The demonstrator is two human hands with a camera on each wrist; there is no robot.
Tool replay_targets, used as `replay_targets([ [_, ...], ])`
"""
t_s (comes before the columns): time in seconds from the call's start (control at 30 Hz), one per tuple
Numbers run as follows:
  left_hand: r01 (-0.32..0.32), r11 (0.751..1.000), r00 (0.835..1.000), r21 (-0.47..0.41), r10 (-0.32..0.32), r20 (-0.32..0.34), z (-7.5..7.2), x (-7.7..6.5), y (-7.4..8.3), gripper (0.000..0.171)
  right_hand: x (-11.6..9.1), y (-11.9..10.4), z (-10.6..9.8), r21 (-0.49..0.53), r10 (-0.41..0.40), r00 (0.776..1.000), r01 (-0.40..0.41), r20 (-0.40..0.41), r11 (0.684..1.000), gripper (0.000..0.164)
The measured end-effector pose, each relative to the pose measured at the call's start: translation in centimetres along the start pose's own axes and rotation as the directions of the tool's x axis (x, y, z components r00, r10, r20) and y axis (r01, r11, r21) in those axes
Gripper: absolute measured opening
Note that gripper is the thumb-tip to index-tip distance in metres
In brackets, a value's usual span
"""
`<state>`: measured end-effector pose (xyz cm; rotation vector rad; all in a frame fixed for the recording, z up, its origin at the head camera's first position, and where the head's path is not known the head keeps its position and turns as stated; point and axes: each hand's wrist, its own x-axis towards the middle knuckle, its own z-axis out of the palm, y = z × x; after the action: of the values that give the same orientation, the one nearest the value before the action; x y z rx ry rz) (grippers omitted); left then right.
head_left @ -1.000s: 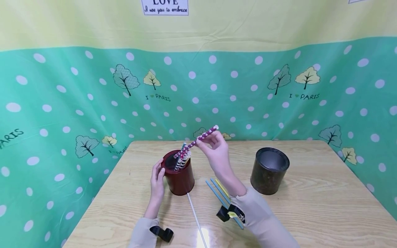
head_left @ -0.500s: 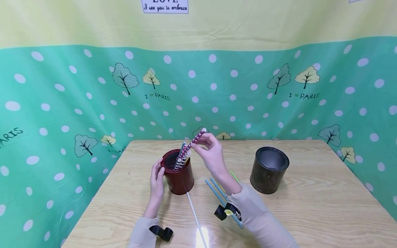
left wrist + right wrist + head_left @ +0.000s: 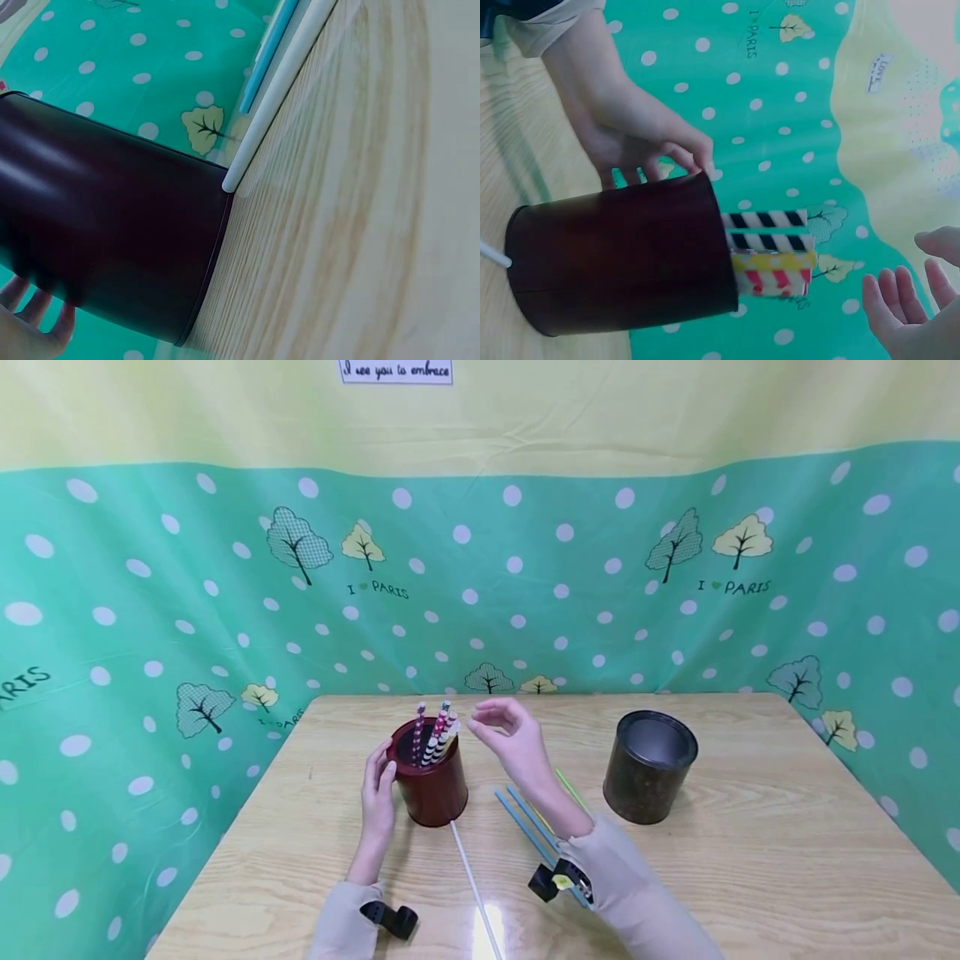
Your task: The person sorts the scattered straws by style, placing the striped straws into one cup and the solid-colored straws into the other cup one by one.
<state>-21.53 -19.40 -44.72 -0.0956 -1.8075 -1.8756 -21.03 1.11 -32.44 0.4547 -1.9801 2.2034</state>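
Note:
The dark red can (image 3: 433,795) stands upright on the table at left of middle. My left hand (image 3: 378,806) holds its left side, fingers and thumb curved against the wall near the rim. Several patterned paper straws (image 3: 441,745) stick out of the can: black-and-white striped, yellow, and red or pink on white. A purple straw with white dots (image 3: 419,733) leans apart from them at the left of the opening. Just right of the straws, my right hand (image 3: 517,747) hangs in the air, thumb apart from loosely bent fingers and nothing held, as the right wrist view also shows.
A white stick (image 3: 474,883) lies with one end at the can's base. Blue sticks (image 3: 525,822) and a green one (image 3: 572,789) lie under my right forearm. A dark open can (image 3: 651,772) stands at the right. A polka-dot curtain (image 3: 517,568) hangs behind the table.
The purple dotted straw went from my right hand down into the red can, and that hand has let go of it. My left hand stays on the can.

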Motion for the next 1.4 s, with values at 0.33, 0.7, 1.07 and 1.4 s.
replay_targets([
  [0.33,-0.003,1.0,1.0,0.004,0.003,-0.004,0.1,-0.1,0.3,0.035,-1.0,1.0,-2.4,-0.029,0.08,0.997,-0.08,0.003,0.996,0.024],
  [0.7,0.02,1.0,0.999,0.021,-0.02,0.029,-0.2,0.0,0.9,0.035,-1.7,1.9,-5.2,-0.169,0.052,0.999,-0.049,0.012,0.984,0.019],
  [1.07,-0.018,0.983,0.999,0.182,0.009,0.053,0.6,-1.1,6.4,0.04,-3.0,1.6,-8.9,-0.317,-0.013,0.999,0.029,0.052,0.948,0.022],
  [1.4,-0.233,0.94,0.969,0.249,0.203,0.14,1.1,-2.3,8.8,0.043,-4.2,1.0,-12.0,-0.548,-0.247,0.968,0.224,0.032,0.806,0.018],
])
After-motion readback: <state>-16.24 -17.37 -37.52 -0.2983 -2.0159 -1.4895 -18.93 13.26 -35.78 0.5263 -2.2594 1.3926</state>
